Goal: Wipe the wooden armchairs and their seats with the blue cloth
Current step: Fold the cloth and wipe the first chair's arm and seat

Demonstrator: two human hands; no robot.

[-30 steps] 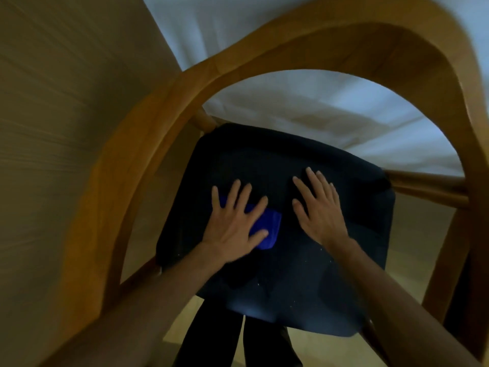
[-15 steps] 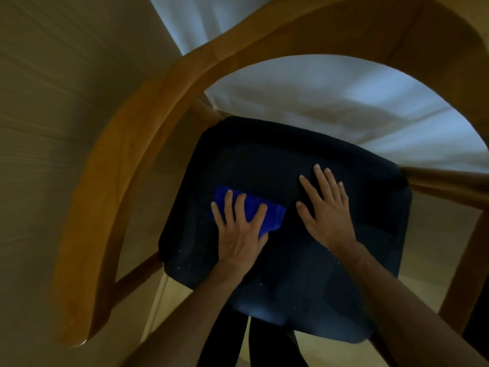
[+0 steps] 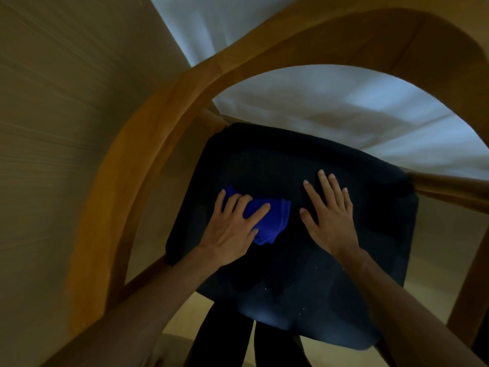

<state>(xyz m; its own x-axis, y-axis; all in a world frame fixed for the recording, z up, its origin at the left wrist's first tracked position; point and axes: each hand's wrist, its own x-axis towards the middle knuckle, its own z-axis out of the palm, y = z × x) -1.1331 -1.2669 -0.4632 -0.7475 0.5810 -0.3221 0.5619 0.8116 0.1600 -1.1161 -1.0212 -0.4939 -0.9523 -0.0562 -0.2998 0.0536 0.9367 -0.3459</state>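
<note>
1. The left hand [image 3: 230, 229] lies flat with its fingers spread and straight, pressing the blue cloth [image 3: 267, 221] onto the dark seat [image 3: 304, 282] of the wooden armchair [image 3: 137, 165].
2. The cloth is bunched under that hand's fingers and sticks out from them toward the right hand.
3. The right hand [image 3: 330, 218] rests flat on the seat just beside the cloth, its fingers straight and slightly apart, holding nothing.
4. The chair's curved wooden rail arches beyond both hands and down past the left forearm.
5. White fabric [image 3: 317, 102] shows beyond the fingertips, through the arch.
</note>
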